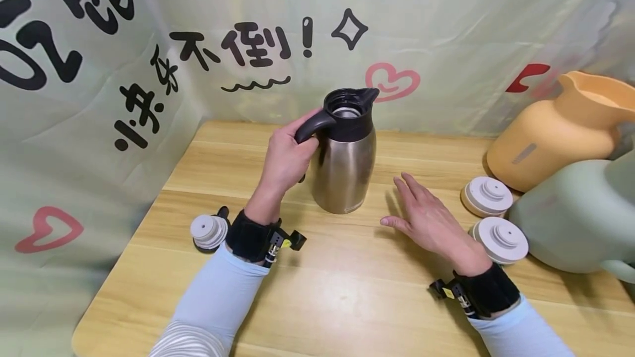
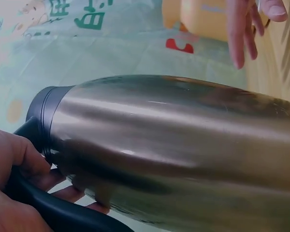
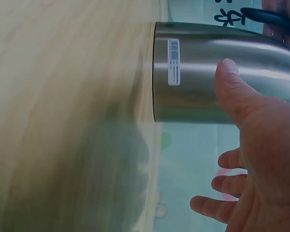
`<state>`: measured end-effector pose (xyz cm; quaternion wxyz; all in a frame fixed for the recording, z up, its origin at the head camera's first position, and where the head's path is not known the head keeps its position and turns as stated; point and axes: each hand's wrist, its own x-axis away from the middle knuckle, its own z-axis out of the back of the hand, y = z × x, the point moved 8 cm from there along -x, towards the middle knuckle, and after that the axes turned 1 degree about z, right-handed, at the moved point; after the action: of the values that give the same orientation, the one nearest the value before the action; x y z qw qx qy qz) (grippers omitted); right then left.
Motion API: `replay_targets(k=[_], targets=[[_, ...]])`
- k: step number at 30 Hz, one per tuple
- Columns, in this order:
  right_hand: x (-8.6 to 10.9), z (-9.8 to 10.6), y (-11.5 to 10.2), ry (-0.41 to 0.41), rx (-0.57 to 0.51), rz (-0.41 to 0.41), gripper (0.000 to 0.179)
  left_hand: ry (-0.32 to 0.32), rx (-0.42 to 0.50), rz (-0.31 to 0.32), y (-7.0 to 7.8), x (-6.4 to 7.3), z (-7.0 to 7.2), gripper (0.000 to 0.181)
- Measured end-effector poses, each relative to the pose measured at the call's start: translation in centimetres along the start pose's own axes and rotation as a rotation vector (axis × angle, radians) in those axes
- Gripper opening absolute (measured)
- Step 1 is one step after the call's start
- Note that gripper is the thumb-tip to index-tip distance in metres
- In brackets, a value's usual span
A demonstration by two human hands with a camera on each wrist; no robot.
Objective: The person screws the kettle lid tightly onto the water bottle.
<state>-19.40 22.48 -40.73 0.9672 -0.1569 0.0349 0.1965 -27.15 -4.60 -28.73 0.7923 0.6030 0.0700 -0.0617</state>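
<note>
A brushed-steel thermal jug (image 1: 344,172) with a black collar, spout and handle stands upright near the back of the table, its top uncovered. My left hand (image 1: 290,156) grips the black handle (image 2: 63,208), fingers wrapped through the gap beside the body. To the right of the jug, my right hand (image 1: 424,216) hovers with spread fingers, holding nothing. In the right wrist view its thumb (image 3: 232,87) overlaps the steel body, which bears a white barcode label (image 3: 174,63) low down. Left of my left wrist lies a stopper lid (image 1: 208,232), white with a black rim.
On the right are an orange jug (image 1: 550,136) and a pale green jug (image 1: 560,219). Two round white stoppers, one farther back (image 1: 488,194) and one nearer (image 1: 501,239), sit beside them on the wooden table (image 1: 327,313). A printed cloth (image 1: 278,4) hangs behind.
</note>
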Motion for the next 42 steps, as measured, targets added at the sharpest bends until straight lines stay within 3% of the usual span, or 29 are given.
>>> replay_targets(k=[6,19,27,31,42], targets=[[0.2,0.0,0.0,-0.001,0.002,0.002,0.094,-0.006,0.005,0.005,0.0,0.1,-1.1,0.056],[-0.1,0.1,0.1,-0.006,0.001,-0.004,0.093,0.020,-0.011,-0.008,0.8,0.9,-1.8,0.053],[0.0,0.4,0.2,0.006,0.007,-0.001,0.094,-0.007,-0.058,-0.094,0.9,1.1,-1.7,0.054],[-0.3,0.4,0.0,0.013,0.016,0.010,0.094,0.010,-0.095,-0.128,0.6,1.4,-1.2,0.053],[-0.1,-0.1,0.1,-0.005,-0.001,-0.016,0.094,0.056,-0.046,-0.094,-0.2,1.5,-1.6,0.045]])
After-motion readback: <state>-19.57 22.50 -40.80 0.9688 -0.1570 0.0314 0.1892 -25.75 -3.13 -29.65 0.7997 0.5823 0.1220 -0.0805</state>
